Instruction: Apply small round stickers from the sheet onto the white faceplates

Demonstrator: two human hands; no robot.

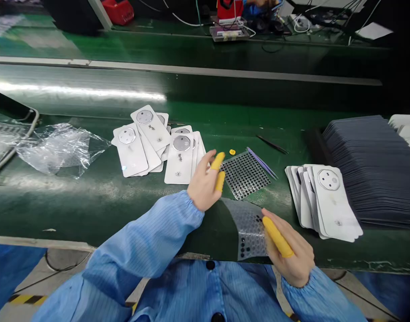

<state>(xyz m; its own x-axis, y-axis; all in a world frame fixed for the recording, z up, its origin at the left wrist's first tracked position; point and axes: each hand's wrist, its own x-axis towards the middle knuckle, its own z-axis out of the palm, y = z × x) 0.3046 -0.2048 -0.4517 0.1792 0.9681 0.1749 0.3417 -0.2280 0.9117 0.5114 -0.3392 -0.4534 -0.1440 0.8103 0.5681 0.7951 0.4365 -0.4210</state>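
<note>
My right hand [288, 250], a yellow finger cot on one finger, grips the right edge of a translucent sheet [240, 214] with a few black round dots left on it. The sheet bends over the front of the green bench. My left hand [207, 181] has two yellow-covered fingers spread apart and holds nothing that I can see. Right beside its fingertips lies a sheet of black round dots in rows [247, 174]. Purple tweezers [261, 162] rest along that sheet's right edge. Beyond the left hand, white cards with silver round patches [178, 158] lie in loose piles.
Black tweezers [272, 144] and a small yellow piece [232, 152] lie behind the dot sheet. At right are a fanned stack of white cards [335, 201] and a long row of dark sheets [366, 165]. Crumpled clear plastic [62, 147] is at left.
</note>
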